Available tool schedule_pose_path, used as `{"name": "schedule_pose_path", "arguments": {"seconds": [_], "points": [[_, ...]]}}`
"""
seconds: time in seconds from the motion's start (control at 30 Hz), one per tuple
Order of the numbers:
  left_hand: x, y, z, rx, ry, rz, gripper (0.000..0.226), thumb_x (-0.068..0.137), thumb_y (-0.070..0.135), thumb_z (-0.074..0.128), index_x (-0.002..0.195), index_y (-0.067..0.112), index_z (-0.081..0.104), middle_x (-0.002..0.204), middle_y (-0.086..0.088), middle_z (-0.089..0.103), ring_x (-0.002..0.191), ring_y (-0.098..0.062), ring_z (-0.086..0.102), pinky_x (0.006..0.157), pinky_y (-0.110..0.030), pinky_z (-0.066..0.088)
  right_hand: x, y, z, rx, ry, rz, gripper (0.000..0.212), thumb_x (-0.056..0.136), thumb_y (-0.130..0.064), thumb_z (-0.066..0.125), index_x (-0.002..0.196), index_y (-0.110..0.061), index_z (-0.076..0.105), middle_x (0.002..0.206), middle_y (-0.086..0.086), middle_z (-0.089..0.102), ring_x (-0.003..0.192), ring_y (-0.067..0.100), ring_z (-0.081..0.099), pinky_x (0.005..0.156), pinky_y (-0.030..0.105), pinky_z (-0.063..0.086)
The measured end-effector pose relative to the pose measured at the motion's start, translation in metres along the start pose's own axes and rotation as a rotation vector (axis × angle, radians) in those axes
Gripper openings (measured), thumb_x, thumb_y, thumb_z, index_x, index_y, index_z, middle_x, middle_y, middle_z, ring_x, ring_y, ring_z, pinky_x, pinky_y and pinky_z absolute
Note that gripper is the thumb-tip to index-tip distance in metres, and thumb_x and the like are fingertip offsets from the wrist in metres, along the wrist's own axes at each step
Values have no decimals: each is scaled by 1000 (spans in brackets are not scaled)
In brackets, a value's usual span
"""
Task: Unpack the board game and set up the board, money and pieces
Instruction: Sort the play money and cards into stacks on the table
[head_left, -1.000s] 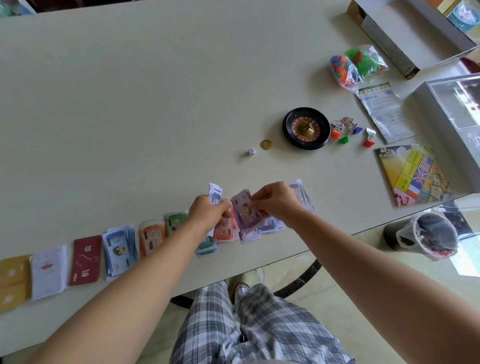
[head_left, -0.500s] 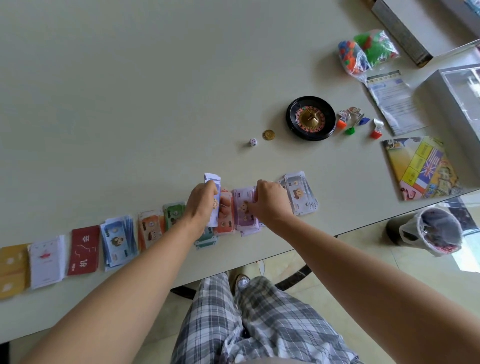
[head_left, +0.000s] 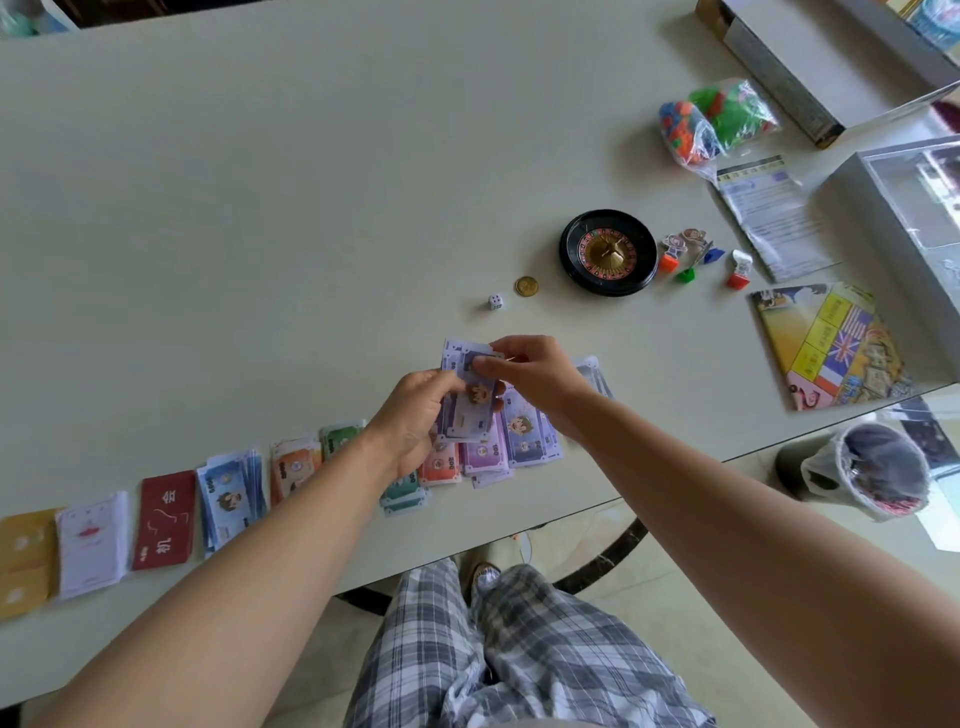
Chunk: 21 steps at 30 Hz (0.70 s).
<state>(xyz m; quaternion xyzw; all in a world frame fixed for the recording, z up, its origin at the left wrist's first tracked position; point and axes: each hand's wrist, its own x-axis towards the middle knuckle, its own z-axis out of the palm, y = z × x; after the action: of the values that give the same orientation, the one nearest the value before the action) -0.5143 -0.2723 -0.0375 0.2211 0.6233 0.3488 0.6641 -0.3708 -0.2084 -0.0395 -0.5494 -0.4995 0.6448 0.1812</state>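
**Left hand (head_left: 415, 421) and right hand (head_left: 530, 374) close together on a wad of play money (head_left: 470, 410)**

Both hands meet just above the near edge of the pale table (head_left: 260, 208). The left one grips the wad from its side, fingers curled round it. The right one pinches the far end of the top note between thumb and fingertips.

Well off to the right of the right hand sits the open grey box (head_left: 904, 218). Its lid (head_left: 810, 62) lies farther away in the corner. The folded board (head_left: 831, 345) lies flat to the right of the right hand, by the table edge. Beyond it is a printed rule sheet (head_left: 769, 218), and farther still are two clear bags of coloured plastic pieces (head_left: 717, 122).

Straight ahead of the right hand stands a small black roulette wheel (head_left: 608, 252).

Under and beside the hands runs a row of sorted money. A lavender pile (head_left: 530, 431) and a purple pile (head_left: 485, 457) lie beneath the right wrist, with a coral pile (head_left: 441, 467) touching the purple one. Trailing off left of the left forearm are green (head_left: 340, 439), orange (head_left: 293, 465) and blue (head_left: 231, 499) piles. Past those come a red card deck (head_left: 163, 519), a white deck (head_left: 93, 543) and a yellow deck (head_left: 23, 561).

Just right of the wheel a few pawns (head_left: 691, 257) stand on coloured bases. Between the wheel and the hands lie a gold coin (head_left: 526, 286) and a white die (head_left: 495, 302), a little apart.
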Motion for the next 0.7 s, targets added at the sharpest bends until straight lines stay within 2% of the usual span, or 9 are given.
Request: {"name": "schedule_pose_path", "arguments": {"seconds": [0.07, 0.17, 0.27, 0.33, 0.4, 0.43, 0.57, 0.7], "points": [[2, 0, 2, 22, -8, 1, 15, 96, 7, 50, 95, 7, 64, 89, -15, 71, 81, -26, 68, 74, -37, 57, 0, 2, -5, 35, -15, 35, 18, 88, -9, 66, 102, 1, 67, 72, 3, 64, 52, 2, 55, 47, 13, 41], [4, -2, 6, 27, 15, 32, 11, 92, 9, 61, 101, 6, 66, 94, -15, 72, 85, -27, 71, 78, -40, 58, 3, 7, -12, 162, -44, 93, 17, 87, -9, 67, 104, -5, 67, 80, 4, 67, 60, 6, 59, 53, 17, 45], [5, -1, 9, 19, 71, 55, 18, 90, 12, 64, 105, 2, 65, 95, -17, 72, 84, -28, 71, 70, -35, 58, 3, 12, -19, 152, -79, 138, 11, 86, -9, 68, 95, -3, 68, 81, 9, 65, 57, 6, 50, 54, 18, 40], [7, 0, 10, 25, 67, 38, 10, 92, 9, 58, 89, 2, 64, 83, -17, 71, 73, -26, 69, 57, -28, 55, 5, 15, -23, 125, -62, 143, 7, 85, -8, 69, 90, -4, 69, 78, 10, 62, 56, 9, 41, 53, 19, 35], [7, 2, 12, 11, 70, 26, 25, 92, 2, 48, 69, 8, 55, 68, -12, 66, 62, -22, 66, 49, -24, 51, 8, 17, -25, 125, -27, 136, 2, 83, -8, 71, 85, -7, 69, 79, 12, 62, 55, 9, 39, 51, 19, 33], [8, 2, 14, 12, 72, 32, 27, 92, -1, 46, 69, 9, 55, 68, -11, 66, 62, -22, 66, 50, -25, 51, 9, 18, -26, 127, -20, 135, 2, 83, -8, 71, 84, -9, 69, 80, 12, 63, 54, 9, 39, 51, 19, 33], [10, 4, 21, 17, 51, 82, 16, 92, 0, 54, 88, 8, 67, 89, -16, 72, 77, -25, 70, 62, -31, 57, 13, 20, -27, 140, -24, 134, 4, 83, -9, 72, 85, -10, 69, 83, 13, 64, 57, 10, 43, 54, 20, 35], [13, 5, 23, -46, 46, 74, 17, 94, 5, 55, 84, 9, 68, 83, -14, 73, 74, -24, 71, 67, -31, 58, 15, 21, -32, 179, -15, 120, 5, 84, -10, 70, 87, -9, 67, 87, 14, 65, 75, 19, 51, 63, 25, 37]]}}
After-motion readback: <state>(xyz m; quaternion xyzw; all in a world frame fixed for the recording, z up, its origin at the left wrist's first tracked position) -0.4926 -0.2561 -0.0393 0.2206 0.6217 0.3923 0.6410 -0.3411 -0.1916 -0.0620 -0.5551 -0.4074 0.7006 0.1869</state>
